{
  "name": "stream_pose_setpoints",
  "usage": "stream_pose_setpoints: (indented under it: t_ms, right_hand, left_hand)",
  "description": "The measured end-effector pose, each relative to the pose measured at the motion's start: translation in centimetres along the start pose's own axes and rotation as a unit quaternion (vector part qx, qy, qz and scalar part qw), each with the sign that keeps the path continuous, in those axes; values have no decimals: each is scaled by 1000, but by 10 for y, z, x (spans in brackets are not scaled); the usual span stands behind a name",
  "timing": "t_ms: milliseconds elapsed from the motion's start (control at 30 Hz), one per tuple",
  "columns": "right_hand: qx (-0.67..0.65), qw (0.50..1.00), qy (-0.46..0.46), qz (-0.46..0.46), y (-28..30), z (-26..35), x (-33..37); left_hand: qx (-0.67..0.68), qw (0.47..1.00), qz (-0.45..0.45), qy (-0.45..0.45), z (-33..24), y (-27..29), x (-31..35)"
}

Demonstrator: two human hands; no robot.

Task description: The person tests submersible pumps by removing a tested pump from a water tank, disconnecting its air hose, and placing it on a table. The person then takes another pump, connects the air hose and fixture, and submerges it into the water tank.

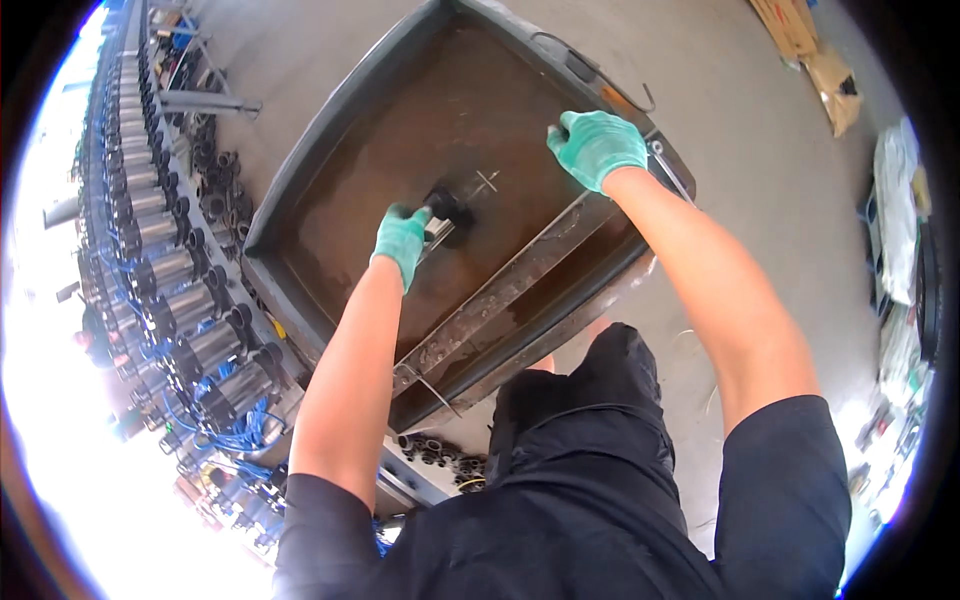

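Observation:
My left hand [401, 242], in a green glove, grips a shiny metal cylinder with a black end piece [455, 209], which looks like a small pump or motor. It is held over the middle of a large dark tub [345, 105] containing brownish water [400, 140]. Part of the piece seems to dip into the water. My right hand [598, 150], gloved in green too, hovers above the tub's right side with its fingers apart and nothing visible in them. A small cross-shaped metal piece [487, 181] shows just right of the cylinder.
Across the near part of the tub runs a flat metal bar [510, 280]. A bent rod [600, 72] sits at the far right rim. Rows of metal cylinders with black ends [205, 345] and blue cables [240, 432] line the left. Cardboard [790, 28] lies at the far right.

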State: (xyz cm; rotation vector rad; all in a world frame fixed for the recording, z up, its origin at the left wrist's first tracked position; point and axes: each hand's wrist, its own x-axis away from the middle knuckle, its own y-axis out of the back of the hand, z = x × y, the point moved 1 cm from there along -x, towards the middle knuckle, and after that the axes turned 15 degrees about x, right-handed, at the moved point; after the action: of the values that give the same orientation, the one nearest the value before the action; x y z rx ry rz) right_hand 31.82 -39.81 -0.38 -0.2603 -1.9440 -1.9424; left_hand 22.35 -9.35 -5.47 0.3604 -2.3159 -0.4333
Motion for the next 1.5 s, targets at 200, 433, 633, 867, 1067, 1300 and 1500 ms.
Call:
stream_pose_setpoints:
  t_ms: [200,433,633,867,1067,1300,1500]
  right_hand:
    - [-4,1000,6,-20,-4,-6,1]
    - [-17,1000,7,-20,0,-8,2]
    - [-20,1000,3,-20,-7,-9,-1]
    - [-12,1000,6,-9,-4,-7,0]
    - [-9,1000,2,-14,-8,-10,0]
    - [-16,1000,3,-21,-6,-7,0]
    - [-13,1000,3,-19,-5,-7,-1]
  left_hand:
    - [241,950,21,196,-9,-26,-26]
    - [229,966,48,111,11,-32,-1]
    - [202,978,-5,51,28,-20,26]
    - [176,984,1,28,63,-4,34]
    - [199,980,-5,5,50,-18,57]
    - [159,987,-21,-8,61,-16,55]
    - [197,980,-23,-5,51,-23,62]
